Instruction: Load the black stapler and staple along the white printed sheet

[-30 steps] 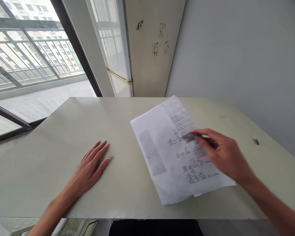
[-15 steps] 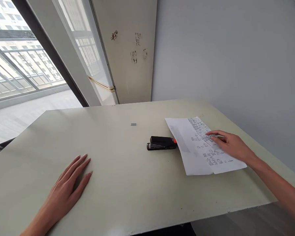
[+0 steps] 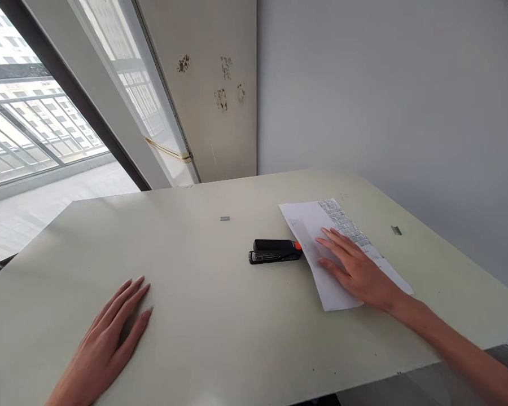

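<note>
The left hand (image 3: 108, 335) lies palm down on the smooth, pale worktop (image 3: 195, 316), fingers extended and close together, thumb apart. The right hand (image 3: 351, 268) rests spread and flat upon the printed paper sheet (image 3: 302, 217), hiding much of its text; the sheet lies right of centre, thin and white, its left edge bowed and a printed grid along its far right part. That edge overlaps the red-orange end of a black stapler (image 3: 275, 248), whose hidden extent cannot be told. Beyond the stapler, to its left, lies a short grey staple strip (image 3: 224, 219); a second, channel-shaped strip (image 3: 396, 230) lies right of the sheet. Behind stand a glossy-doored refrigerator (image 3: 220, 135), its side blotched brown, a matt grey wall (image 3: 364, 84) and, outside, a barred balcony railing (image 3: 34, 129).
</note>
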### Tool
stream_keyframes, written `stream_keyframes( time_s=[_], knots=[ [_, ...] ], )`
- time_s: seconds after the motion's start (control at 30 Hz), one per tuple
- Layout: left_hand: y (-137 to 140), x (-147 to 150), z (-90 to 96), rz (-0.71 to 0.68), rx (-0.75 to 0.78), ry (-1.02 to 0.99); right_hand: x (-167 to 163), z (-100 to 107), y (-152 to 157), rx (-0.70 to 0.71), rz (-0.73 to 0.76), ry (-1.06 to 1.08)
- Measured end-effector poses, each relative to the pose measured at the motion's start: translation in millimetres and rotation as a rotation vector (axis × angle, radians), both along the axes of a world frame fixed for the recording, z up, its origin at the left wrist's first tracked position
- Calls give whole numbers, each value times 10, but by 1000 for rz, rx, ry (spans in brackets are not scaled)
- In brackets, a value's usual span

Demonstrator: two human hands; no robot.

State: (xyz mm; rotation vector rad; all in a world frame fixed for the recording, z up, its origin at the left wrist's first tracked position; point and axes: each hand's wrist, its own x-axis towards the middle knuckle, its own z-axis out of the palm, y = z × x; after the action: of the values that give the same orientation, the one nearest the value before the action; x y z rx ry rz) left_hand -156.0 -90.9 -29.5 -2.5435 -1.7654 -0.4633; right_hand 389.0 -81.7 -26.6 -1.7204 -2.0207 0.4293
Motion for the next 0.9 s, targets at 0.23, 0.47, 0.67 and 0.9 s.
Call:
stream_keyframes(
  time_s=[0.23, 0.47, 0.67, 0.9],
  knots=[
    [-8, -16, -4, -3, 5, -3, -510, 202, 325, 229, 257, 55],
    [66, 198, 2, -66, 36, -51, -878, 248, 504, 91, 360, 162],
    [430, 1078, 62, -281, -83, -175, -1016, 167, 480, -141, 230, 468],
    [805, 1775, -3, -299, -178, -543, -1124, -68, 491, -102, -10, 746]
  ],
)
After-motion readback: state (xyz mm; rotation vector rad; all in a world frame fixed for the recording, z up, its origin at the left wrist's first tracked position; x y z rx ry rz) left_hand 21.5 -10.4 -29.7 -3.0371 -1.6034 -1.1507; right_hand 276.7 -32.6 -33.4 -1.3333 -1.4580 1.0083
